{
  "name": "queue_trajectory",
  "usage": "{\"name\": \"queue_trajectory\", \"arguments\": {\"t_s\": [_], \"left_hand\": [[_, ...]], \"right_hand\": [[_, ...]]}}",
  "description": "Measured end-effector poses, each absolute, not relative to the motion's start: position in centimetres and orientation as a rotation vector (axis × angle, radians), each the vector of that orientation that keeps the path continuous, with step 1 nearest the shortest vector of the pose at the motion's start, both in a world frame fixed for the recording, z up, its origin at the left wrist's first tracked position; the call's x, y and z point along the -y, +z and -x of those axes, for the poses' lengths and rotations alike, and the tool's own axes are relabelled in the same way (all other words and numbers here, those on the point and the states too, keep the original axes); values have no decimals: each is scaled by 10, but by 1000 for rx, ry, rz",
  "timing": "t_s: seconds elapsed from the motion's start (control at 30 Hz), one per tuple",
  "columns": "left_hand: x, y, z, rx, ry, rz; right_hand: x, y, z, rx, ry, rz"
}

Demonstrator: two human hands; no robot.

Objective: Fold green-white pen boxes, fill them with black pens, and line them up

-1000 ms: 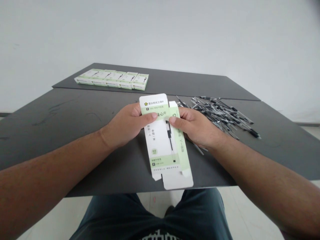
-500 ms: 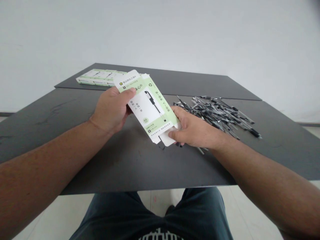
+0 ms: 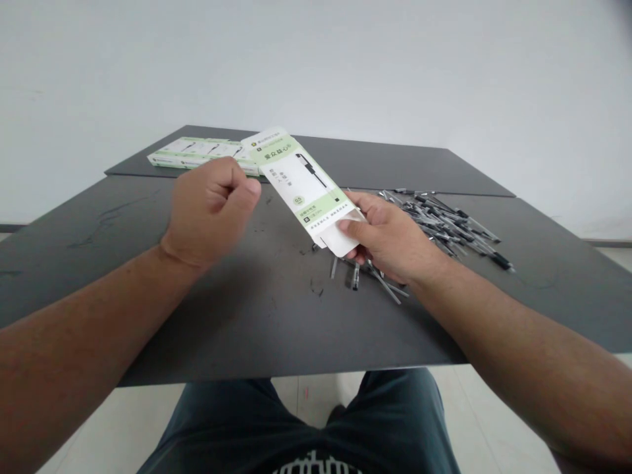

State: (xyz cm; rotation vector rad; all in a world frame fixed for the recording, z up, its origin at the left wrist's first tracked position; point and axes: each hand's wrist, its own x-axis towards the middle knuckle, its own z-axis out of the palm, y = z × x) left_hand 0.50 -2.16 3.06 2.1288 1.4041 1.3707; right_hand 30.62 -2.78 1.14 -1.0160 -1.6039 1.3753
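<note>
The dark table point(image 3: 237, 336) runs out of view at left and right. On its right side, the pile of pens point(image 3: 439, 220) is partly covered by the right hand point(image 3: 385, 234). At far left, the row of boxes point(image 3: 182, 158) loses its right end behind the held box point(image 3: 303, 187). The left hand point(image 3: 210, 204), slightly blurred, is clenched in a fist just left of that box, palm hidden. The right hand grasps the box's near end, thumb on top. It reads "爱众益心®" and "0.5"; smaller lines are hard to read.
</note>
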Motion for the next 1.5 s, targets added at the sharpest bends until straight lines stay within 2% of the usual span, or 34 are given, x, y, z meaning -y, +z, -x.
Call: {"name": "queue_trajectory", "arguments": {"t_s": [0.1, 0.2, 0.4, 0.7, 1.23, 1.5], "left_hand": [[23, 36, -3, -1336, 1366, -2686], [18, 33, -5, -1092, 1055, -3031], [19, 24, -15, -1088, 644, -3011], [26, 26, -20, -1093, 522, -2871], [19, 20, -25, -1293, 360, -2817], [21, 19, -26, -1266, 342, -2848]], "right_hand": [[29, 13, -305, 1631, 1415, 1024], [31, 15, -304, 1690, 1430, 1048], [35, 17, -304, 1862, 1439, 1030], [39, 21, -303, 2027, 1442, 962], [39, 19, -306, 1988, 559, 1049], [38, 22, -304, 2040, 522, 1070]]}}
